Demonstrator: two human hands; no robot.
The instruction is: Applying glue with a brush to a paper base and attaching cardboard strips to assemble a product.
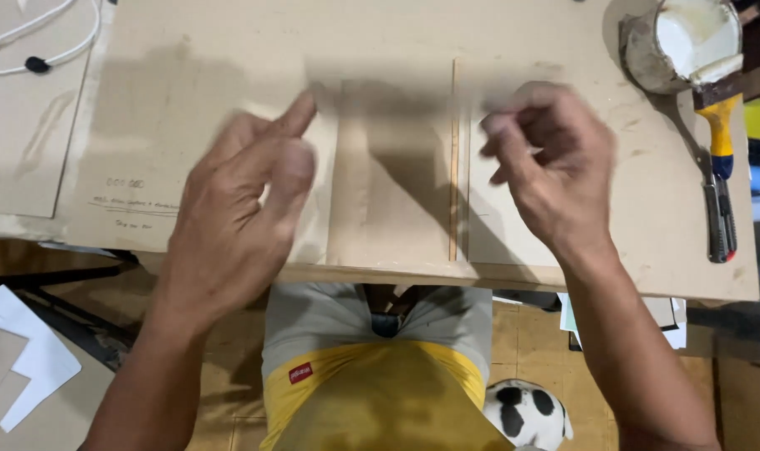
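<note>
Nearest the camera, a yellow shirt (380, 392) and grey shorts (313, 317) fill the bottom of the view, with a black-and-white ball (526, 413) on the wooden floor (522, 334) below the right forearm and white paper (37, 355) lying left of the left forearm.

The left hand (242, 217) hovers over the near edge of the table (188, 75), its fingers (300, 113) loosely spread, the forefinger stretched away from the body and the others half bent. They hold nothing that can be seen; motion blur hides whether the fingertip touches the surface. Just right of those fingers lies a flat brown card panel (392, 184), the same colour as the table. A thin pale strip (453, 159) runs along the panel's right side, between the two hands.

The right hand (551, 167) hangs just right of the strip, its fingers (501, 125) curled inward with the tips drawn near the thumb, as in a loose pinch. Nothing shows between them, and blur makes it impossible to tell whether they grip anything.

Right of the right fingers, well apart, a utility knife (719, 213) lies on the table edge. Beyond it, a yellow-handled brush (718, 108) rests across a pot of white glue (685, 42) at the far right corner. Far left of the left fingers, a white cable (54, 42) curls on a separate card sheet (20, 142).
</note>
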